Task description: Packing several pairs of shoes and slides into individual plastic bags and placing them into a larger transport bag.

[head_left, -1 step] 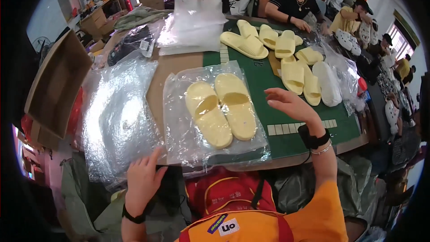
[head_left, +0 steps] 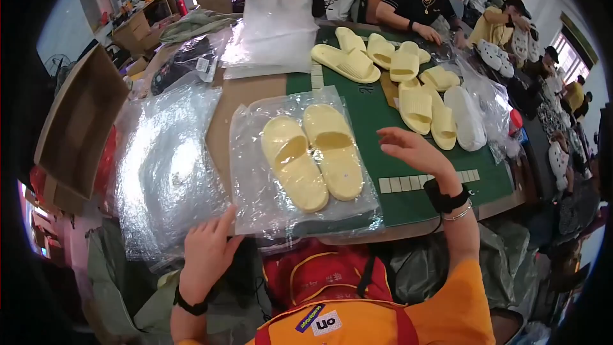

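Note:
A pair of pale yellow slides [head_left: 313,163] lies side by side in a clear plastic bag [head_left: 252,207] in front of me. My left hand [head_left: 209,243] is at the bag's near left corner, empty, with thumb and fingers apart. Whether its fingertips touch the bag or the stack of clear bags [head_left: 169,166] to its left, I cannot tell. To the right of the bagged pair my right hand [head_left: 415,148] hovers over the green mat [head_left: 383,115], open and holding nothing, its fingers stretched out.
More yellow slides [head_left: 418,108] and a white shoe-shaped piece [head_left: 463,118] lie at the back right. An open cardboard box [head_left: 83,121] stands at the left. Across the table a person holds up a clear bag [head_left: 274,19]; another person [head_left: 424,9] sits farther right.
My left hand has shifted very slightly to the right. The person opposite has moved the held-up bag a little left. The bagged slides and my right hand look much the same.

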`<state>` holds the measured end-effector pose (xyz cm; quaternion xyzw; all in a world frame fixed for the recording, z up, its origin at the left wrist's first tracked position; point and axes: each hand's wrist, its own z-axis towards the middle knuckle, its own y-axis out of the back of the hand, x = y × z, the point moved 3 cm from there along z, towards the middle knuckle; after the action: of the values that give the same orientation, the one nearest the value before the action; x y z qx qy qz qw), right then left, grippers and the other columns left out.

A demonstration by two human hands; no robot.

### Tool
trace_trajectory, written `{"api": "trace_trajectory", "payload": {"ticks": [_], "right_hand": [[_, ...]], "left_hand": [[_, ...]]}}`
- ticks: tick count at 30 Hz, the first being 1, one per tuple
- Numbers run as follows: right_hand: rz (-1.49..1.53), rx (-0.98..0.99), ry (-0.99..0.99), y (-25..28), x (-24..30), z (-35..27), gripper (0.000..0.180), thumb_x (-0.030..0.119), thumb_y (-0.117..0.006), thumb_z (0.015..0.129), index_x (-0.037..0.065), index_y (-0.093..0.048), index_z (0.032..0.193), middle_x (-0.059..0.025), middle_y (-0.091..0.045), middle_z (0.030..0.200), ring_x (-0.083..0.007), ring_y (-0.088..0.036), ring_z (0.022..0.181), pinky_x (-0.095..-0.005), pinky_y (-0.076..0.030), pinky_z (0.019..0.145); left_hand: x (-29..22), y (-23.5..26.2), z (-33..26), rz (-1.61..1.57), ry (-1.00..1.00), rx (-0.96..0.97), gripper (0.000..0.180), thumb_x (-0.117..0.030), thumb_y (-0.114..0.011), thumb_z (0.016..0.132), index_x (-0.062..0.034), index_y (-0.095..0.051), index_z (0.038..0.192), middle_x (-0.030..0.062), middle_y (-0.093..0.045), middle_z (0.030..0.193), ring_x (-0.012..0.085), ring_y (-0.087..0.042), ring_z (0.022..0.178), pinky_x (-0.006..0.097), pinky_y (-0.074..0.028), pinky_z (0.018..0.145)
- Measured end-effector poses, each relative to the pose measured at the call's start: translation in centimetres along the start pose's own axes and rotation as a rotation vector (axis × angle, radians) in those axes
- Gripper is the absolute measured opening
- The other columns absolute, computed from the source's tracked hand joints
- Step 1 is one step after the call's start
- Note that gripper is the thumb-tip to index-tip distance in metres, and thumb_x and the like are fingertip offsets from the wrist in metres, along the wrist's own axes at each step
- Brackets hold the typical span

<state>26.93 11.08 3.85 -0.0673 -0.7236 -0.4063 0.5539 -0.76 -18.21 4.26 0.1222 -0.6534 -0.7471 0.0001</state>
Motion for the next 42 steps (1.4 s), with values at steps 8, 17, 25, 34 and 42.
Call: {"api": "trace_trajectory", "payload": {"ticks": [8, 17, 25, 34, 42], "right_hand": [[-0.207, -0.187, -0.185, 7.2, -8.8, 1.9, 0.05, 0.034, -0.057, 0.081, -0.001, -0.051, 0.116, -0.0178, -0.059, 0.105, -0.025, -0.055, 0.1, -0.0304, -0.042, 0.086], [-0.675, -0.504, -0.561, 14.6, -17.1, 4.2, 0.064, 0.028, -0.058, 0.073, 0.016, -0.036, 0.132, -0.0188, -0.04, 0.13, -0.0383, -0.033, 0.122, -0.0523, -0.028, 0.098], [-0.83, -0.311, -0.625, 15.0, -17.6, 8.2, 0.094, 0.033, -0.069, 0.06, 0.021, -0.019, 0.138, -0.0154, -0.043, 0.129, -0.0342, -0.037, 0.122, -0.0604, -0.028, 0.092], [-0.608, -0.04, -0.461, 14.4, -15.0, 6.7, 0.069, 0.038, -0.066, 0.069, 0.0, -0.041, 0.121, -0.0197, -0.056, 0.108, -0.0274, -0.056, 0.097, -0.0347, -0.044, 0.08], [-0.133, 0.103, -0.527, 10.0, -13.1, 3.7, 0.045, 0.036, -0.058, 0.078, 0.001, -0.05, 0.106, -0.0025, -0.056, 0.079, -0.008, -0.052, 0.063, -0.022, -0.042, 0.052]], "left_hand": [[-8.6, -2.2, 9.1, 0.056, -0.447, 0.208, 0.06, -0.025, -0.067, 0.072, -0.0117, -0.042, 0.125, 0.0079, -0.06, 0.089, 0.0241, -0.06, 0.083, 0.036, -0.043, 0.07], [-11.0, -7.1, 11.8, 0.018, -0.518, 0.435, 0.055, -0.024, -0.063, 0.075, -0.0112, -0.042, 0.124, 0.0085, -0.059, 0.086, 0.0271, -0.06, 0.08, 0.038, -0.046, 0.066], [-10.2, -8.9, 11.8, -0.06, -0.493, 0.401, 0.054, -0.023, -0.064, 0.074, -0.012, -0.044, 0.122, 0.0098, -0.056, 0.094, 0.0267, -0.058, 0.087, 0.037, -0.046, 0.068], [-10.1, -9.3, 11.6, -0.085, -0.483, 0.347, 0.053, -0.02, -0.066, 0.071, -0.0122, -0.046, 0.12, 0.0092, -0.053, 0.094, 0.0277, -0.054, 0.087, 0.038, -0.045, 0.071], [-8.8, -10.4, 11.4, -0.127, -0.46, 0.258, 0.049, -0.014, -0.061, 0.073, -0.0161, -0.047, 0.12, 0.0073, -0.052, 0.092, 0.0263, -0.053, 0.086, 0.037, -0.042, 0.072]]}}
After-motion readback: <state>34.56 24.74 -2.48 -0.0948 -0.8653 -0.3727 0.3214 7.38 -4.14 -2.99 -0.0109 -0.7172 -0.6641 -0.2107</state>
